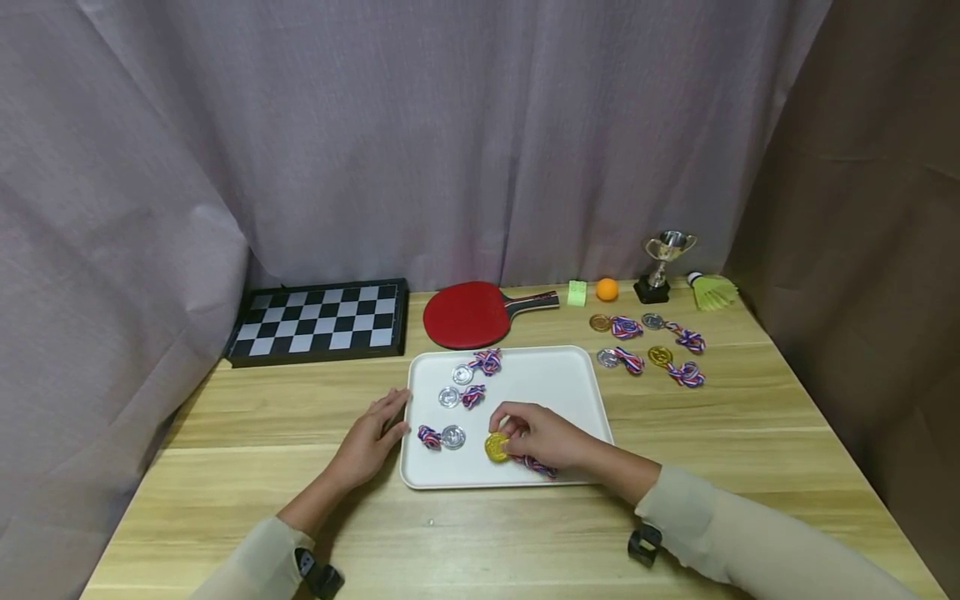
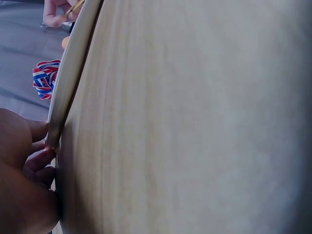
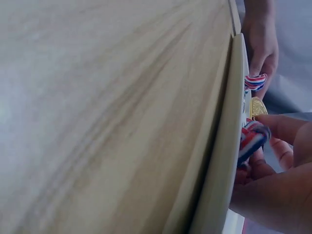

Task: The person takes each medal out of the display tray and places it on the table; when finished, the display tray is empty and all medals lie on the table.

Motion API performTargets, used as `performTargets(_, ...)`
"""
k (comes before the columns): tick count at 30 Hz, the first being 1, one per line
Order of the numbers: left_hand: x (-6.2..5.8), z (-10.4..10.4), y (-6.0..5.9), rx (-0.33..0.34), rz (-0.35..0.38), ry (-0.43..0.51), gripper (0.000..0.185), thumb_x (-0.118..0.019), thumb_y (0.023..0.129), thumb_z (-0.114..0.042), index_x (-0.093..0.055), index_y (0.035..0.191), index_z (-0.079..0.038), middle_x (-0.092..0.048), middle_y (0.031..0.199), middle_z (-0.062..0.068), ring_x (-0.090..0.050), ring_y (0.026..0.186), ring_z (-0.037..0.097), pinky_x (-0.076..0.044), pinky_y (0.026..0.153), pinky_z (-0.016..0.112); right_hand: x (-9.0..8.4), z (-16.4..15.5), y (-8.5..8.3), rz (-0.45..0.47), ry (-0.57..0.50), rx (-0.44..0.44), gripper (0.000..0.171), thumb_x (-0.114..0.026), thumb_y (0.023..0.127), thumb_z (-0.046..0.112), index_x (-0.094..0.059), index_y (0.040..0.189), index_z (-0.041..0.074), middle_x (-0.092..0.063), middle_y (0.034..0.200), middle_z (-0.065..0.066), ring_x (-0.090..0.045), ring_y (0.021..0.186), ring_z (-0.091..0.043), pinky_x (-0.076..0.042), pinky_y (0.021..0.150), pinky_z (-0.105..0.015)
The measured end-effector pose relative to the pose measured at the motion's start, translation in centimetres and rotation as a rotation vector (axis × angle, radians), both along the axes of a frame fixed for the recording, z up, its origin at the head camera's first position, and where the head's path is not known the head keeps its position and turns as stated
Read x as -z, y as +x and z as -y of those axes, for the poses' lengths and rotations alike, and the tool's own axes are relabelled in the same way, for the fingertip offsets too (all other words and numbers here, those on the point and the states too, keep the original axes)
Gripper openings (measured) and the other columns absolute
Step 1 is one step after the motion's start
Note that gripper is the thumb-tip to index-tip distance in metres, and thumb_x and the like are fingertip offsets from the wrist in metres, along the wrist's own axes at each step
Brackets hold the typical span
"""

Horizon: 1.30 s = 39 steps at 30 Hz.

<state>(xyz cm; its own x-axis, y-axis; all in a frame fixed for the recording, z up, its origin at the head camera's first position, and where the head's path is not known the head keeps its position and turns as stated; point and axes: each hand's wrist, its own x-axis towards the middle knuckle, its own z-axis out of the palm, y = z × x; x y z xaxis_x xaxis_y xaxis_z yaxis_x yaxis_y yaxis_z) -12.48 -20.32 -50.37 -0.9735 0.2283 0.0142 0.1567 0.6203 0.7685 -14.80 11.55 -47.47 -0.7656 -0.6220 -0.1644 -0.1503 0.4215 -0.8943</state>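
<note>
Head view: gold medal [image 1: 496, 447] slants crosswise, ribbon [image 1: 542, 469] rightward.

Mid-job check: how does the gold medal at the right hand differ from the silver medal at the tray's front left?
The gold medal is yellow, the silver medal grey.
The right hand pinches the gold medal; no hand touches the silver medal.
The gold medal's ribbon trails right, the silver medal's left.
Both are round, with red, white and blue ribbons.
</note>
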Motion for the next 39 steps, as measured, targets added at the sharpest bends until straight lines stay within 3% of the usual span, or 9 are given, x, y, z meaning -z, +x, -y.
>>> performTargets(4,0.0,0.0,0.0,0.005,-0.01,0.006,0.054,-0.06,0.104,-0.01,-0.044,0.155,-0.002,-0.04,0.161,0.02,-0.028,0.154,0.036,-0.015,0.13,0.051,-0.3,-0.7,-0.2,0.059,-0.063,0.025,0.02,-0.065,0.092,-0.001,-0.064,0.111,0.005,-0.067,0.091,-0.008,-0.059,0.077,-0.016,-0.05,0.063,-0.022)
performTargets(12,0.0,0.0,0.0,0.004,-0.013,0.007,0.054,-0.06,0.104,-0.011,-0.044,0.155,-0.003,-0.038,0.162,0.022,-0.027,0.154,0.037,-0.014,0.13,0.052,-1.7,-3.6,-0.5,0.114,-0.124,0.096,0.022,-0.062,0.096,0.002,-0.061,0.118,-0.001,-0.063,0.095,-0.013,-0.068,0.082,-0.025,-0.058,0.069,-0.028)
performTargets(20,-0.2,-0.1,0.1,-0.001,0.002,-0.001,0.054,-0.06,0.104,-0.01,-0.043,0.156,-0.002,-0.037,0.162,0.021,-0.026,0.154,0.036,-0.014,0.13,0.051,-2.4,-8.3,-1.3,0.121,-0.117,0.314,0.032,-0.068,0.096,0.005,-0.059,0.124,-0.006,-0.062,0.095,-0.013,-0.069,0.081,-0.024,-0.06,0.067,-0.03)
performTargets(25,-0.1,-0.1,0.1,-0.003,0.005,0.007,0.054,-0.06,0.104,-0.011,-0.043,0.156,-0.002,-0.037,0.163,0.021,-0.026,0.155,0.036,-0.013,0.13,0.051,-2.1,-11.4,-2.1,0.058,-0.092,0.442,0.034,-0.068,0.096,0.002,-0.057,0.126,-0.009,-0.063,0.095,-0.013,-0.069,0.079,-0.021,-0.063,0.072,-0.03)
performTargets(29,0.2,0.0,0.0,-0.001,-0.002,0.007,0.054,-0.06,0.104,-0.011,-0.044,0.155,-0.003,-0.038,0.162,0.02,-0.027,0.154,0.036,-0.014,0.13,0.051,-1.4,-13.4,-2.8,-0.054,0.043,0.526,0.033,-0.07,0.095,0.006,-0.061,0.125,-0.005,-0.067,0.097,-0.013,-0.066,0.081,-0.019,-0.059,0.07,-0.025)
performTargets(34,0.3,0.1,0.0,0.002,-0.005,0.001,0.054,-0.061,0.104,-0.011,-0.044,0.155,-0.003,-0.039,0.162,0.019,-0.027,0.154,0.035,-0.015,0.13,0.051,-0.7,-14.9,-3.3,-0.175,0.199,0.55,0.029,-0.072,0.094,0.009,-0.066,0.12,-0.002,-0.068,0.101,-0.014,-0.06,0.087,-0.018,-0.053,0.068,-0.022)
performTargets(39,0.2,0.1,0.0,0.004,0.001,0.001,0.054,-0.06,0.105,-0.011,-0.044,0.156,-0.003,-0.039,0.162,0.018,-0.027,0.155,0.035,-0.014,0.13,0.051,0.1,-15.4,-3.5,-0.253,0.23,0.526,0.023,-0.074,0.091,0.005,-0.068,0.112,-0.002,-0.068,0.097,-0.014,-0.061,0.085,-0.019,-0.052,0.067,-0.022)
